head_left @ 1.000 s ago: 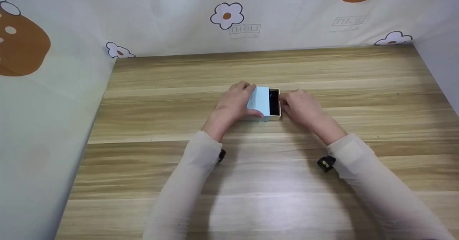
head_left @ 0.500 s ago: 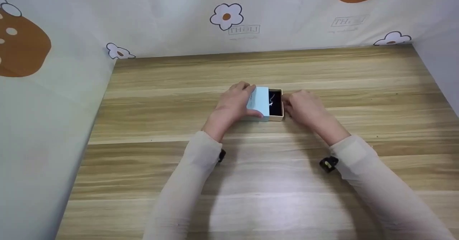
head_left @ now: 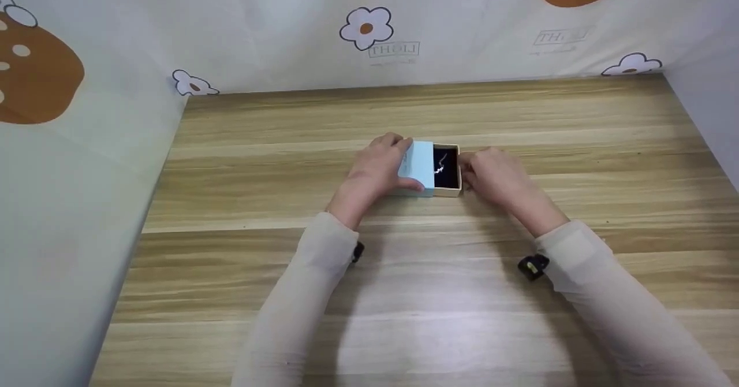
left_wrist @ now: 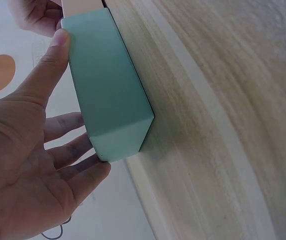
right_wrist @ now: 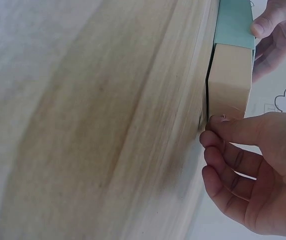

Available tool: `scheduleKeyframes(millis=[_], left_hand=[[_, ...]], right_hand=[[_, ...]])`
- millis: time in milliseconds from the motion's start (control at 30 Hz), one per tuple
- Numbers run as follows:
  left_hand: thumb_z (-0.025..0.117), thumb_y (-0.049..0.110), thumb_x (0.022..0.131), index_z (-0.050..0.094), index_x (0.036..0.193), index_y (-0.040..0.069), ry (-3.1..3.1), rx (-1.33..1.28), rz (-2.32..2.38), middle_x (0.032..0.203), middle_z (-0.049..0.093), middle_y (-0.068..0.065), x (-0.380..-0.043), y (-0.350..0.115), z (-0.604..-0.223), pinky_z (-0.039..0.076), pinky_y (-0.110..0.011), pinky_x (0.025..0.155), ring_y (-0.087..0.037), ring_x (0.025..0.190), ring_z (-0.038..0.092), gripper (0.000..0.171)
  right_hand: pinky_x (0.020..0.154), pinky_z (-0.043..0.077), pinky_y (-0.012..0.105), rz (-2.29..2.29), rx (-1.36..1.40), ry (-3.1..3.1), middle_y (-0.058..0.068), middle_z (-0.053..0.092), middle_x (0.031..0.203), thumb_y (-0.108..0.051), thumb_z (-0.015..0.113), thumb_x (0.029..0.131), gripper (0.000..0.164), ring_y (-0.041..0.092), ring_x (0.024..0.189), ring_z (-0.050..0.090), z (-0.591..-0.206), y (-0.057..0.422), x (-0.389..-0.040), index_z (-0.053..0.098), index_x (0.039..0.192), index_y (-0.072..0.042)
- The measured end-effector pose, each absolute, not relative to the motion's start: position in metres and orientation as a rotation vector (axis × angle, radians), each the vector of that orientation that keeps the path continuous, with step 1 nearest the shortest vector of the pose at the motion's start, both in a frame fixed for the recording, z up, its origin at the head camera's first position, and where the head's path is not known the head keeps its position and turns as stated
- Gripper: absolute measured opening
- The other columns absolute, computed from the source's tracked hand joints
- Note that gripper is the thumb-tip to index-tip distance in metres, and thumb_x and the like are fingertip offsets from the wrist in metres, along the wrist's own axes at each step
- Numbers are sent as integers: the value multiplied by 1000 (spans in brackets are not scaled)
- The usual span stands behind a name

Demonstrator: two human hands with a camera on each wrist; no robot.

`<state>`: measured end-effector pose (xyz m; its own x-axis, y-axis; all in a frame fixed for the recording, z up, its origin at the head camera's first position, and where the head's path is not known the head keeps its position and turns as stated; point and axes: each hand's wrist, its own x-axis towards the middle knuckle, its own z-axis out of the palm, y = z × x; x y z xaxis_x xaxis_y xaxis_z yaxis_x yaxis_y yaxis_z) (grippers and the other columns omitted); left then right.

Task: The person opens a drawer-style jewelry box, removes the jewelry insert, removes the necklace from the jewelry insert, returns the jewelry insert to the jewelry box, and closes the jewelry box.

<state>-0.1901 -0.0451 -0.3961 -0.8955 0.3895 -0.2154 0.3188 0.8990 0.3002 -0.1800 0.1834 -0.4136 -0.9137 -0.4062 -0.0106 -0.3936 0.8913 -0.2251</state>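
Observation:
A light-blue jewelry box sleeve lies on the table, with its cream inner drawer partly out on the right. On the drawer's black lining rests a thin silvery piece of jewelry, perhaps a necklace; part of it may be hidden under the sleeve. My left hand grips the sleeve, thumb on the near side and fingers across the top and far side. At the drawer's right end, my right hand pinches with thumb and forefinger; the right wrist view shows these fingertips against the end, and the exact bit pinched is hidden.
The wood-grain table extends around the box on all sides. A pale curtain with flower prints stands along the back and left edges. Small black cameras sit at both wrists.
The right hand has moved slightly right, and the drawer has slid further out of the sleeve, baring more black lining and the silvery jewelry. The left hand and sleeve have stayed in place.

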Motion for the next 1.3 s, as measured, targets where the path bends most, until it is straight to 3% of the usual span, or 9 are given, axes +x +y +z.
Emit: scheduleKeyframes(millis=[633, 900, 1300], left_hand=[[77, 59, 76, 36, 154, 13, 2786, 519, 383, 155, 41, -11, -190, -45, -395, 34, -39, 120, -26, 144, 39, 99], [77, 58, 76, 36, 155, 13, 2787, 510, 400, 155, 40, -11, -189, -45, -396, 33, -39, 121, -27, 144, 39, 99], [77, 59, 76, 36, 155, 14, 2785, 501, 398, 155, 41, -10, -190, -45, -396, 36, -39, 119, -26, 143, 40, 99]], right_hand=[[65, 54, 53, -323, -611, 2973, 12, 70, 79, -13, 65, 92, 8, 35, 78, 67, -412, 188, -180, 66, 84, -11], [62, 52, 50, -325, -617, 2982, 12, 69, 76, -13, 65, 92, 12, 33, 74, 64, -413, 189, -180, 63, 80, -11], [62, 53, 53, -274, -598, 2964, 13, 71, 83, -13, 65, 92, 7, 36, 81, 68, -410, 190, -180, 65, 85, -12]])
